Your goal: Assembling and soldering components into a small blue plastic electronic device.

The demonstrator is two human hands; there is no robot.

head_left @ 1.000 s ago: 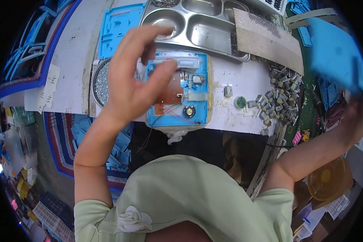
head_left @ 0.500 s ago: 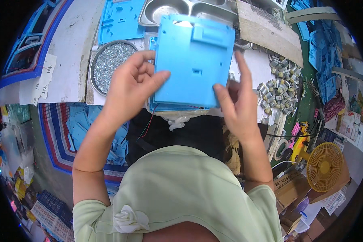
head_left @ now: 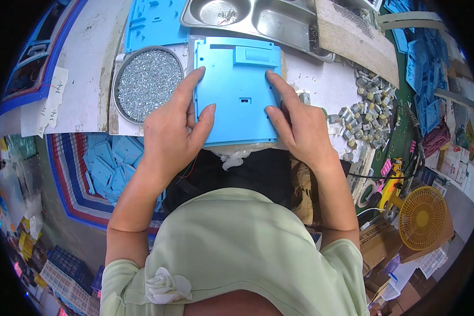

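Note:
A flat blue plastic panel (head_left: 237, 118) lies in front of me at the table's edge, with a raised rectangular block near its top and a small slot in its middle. My left hand (head_left: 171, 124) grips its left edge, index finger and thumb along the side. On the opposite edge, my right hand (head_left: 303, 126) holds it the same way, fingers bent. What lies under the panel is mostly hidden. Close to my left hand stands a round metal bowl (head_left: 118, 100) full of small silver screws. A little metal motor (head_left: 304, 97) sits just beyond my right hand.
Another blue panel (head_left: 147, 26) lies at the back left, beside a steel compartment tray (head_left: 254, 29). Small motors (head_left: 367, 108) are heaped at right, near a wooden board (head_left: 353, 37). A striped bag (head_left: 68, 174) holding blue parts is below left; a yellow fan (head_left: 423, 217) stands lower right.
The blue panel has come down from a raised, tilted position onto the table and lies flatter. Both hands moved with it, and the right hand has closed in on its edge.

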